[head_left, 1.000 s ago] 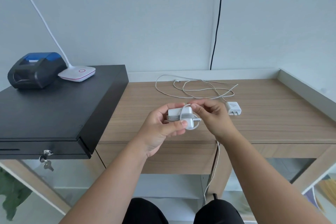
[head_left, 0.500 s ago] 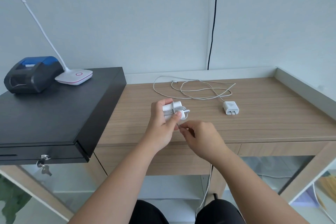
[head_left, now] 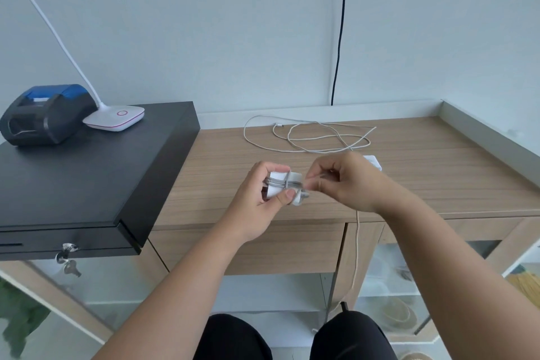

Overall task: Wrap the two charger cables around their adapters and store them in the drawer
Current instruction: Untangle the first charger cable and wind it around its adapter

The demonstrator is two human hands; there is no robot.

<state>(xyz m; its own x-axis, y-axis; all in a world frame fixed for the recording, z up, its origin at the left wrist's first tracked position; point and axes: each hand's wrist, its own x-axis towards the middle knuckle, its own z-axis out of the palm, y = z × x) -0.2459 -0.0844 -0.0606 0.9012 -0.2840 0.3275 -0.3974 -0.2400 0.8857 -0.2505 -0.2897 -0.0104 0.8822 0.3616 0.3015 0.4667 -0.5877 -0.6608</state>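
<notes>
Left hand (head_left: 260, 199) clamped around a white adapter (head_left: 285, 188) above the front of the wooden desk (head_left: 438, 172), thumb pressing on grey cable turns (head_left: 282, 183) crossing its face. Right hand (head_left: 350, 181) just beside it, fingers pinched on the cable's free run, the rest hanging off the desk's front edge. Second cable (head_left: 309, 137) loose in loops near the back, its adapter (head_left: 372, 161) mostly hidden behind the right hand. Black cash drawer (head_left: 87, 184) at left, closed, keys (head_left: 68, 260) in the lock.
</notes>
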